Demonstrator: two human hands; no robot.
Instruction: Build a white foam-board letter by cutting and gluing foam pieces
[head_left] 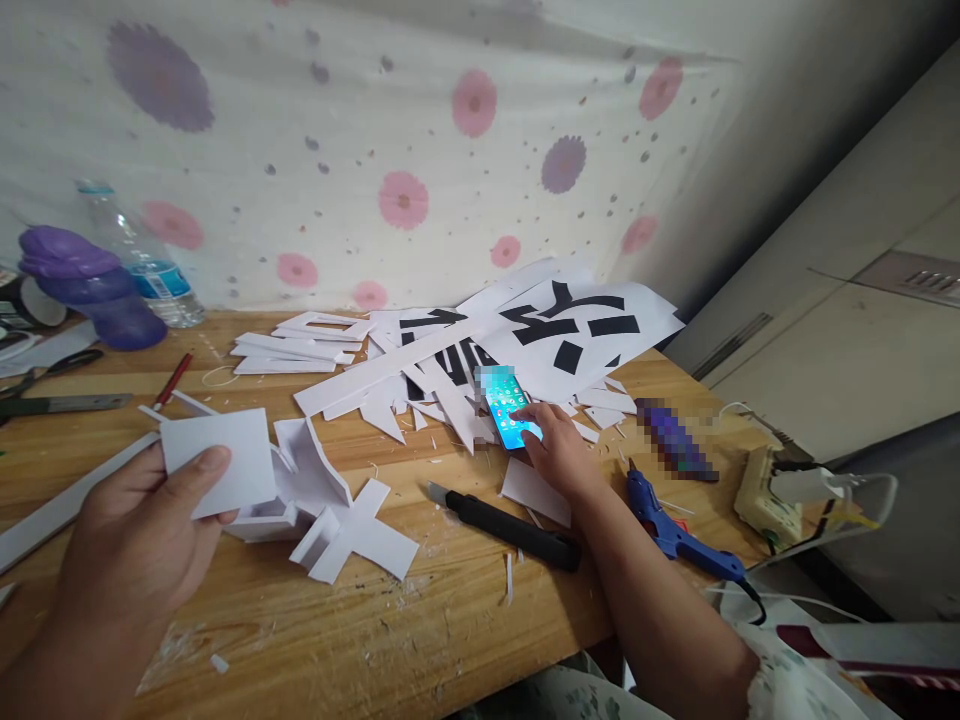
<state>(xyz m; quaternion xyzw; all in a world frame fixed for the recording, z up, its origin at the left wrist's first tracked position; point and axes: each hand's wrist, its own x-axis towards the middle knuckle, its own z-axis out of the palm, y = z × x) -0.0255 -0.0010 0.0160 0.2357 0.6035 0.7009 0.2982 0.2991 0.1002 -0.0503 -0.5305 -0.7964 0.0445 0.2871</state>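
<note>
Between the thumb and fingers of my left hand is a square white foam board piece, held above the table. My right hand reaches to a phone with a lit screen, fingers on or just over its lower right part. The phone lies on the paper scraps, not gripped. Beside my left hand stand folded white foam board shapes, and a cross-like white shape lies close by. A black utility knife with its blade out rests between my hands.
A blue glue gun lies right of my right forearm, near a power strip. White sheets with black shapes and offcuts pile up behind. Bottles, scissors and a red pen are at the left.
</note>
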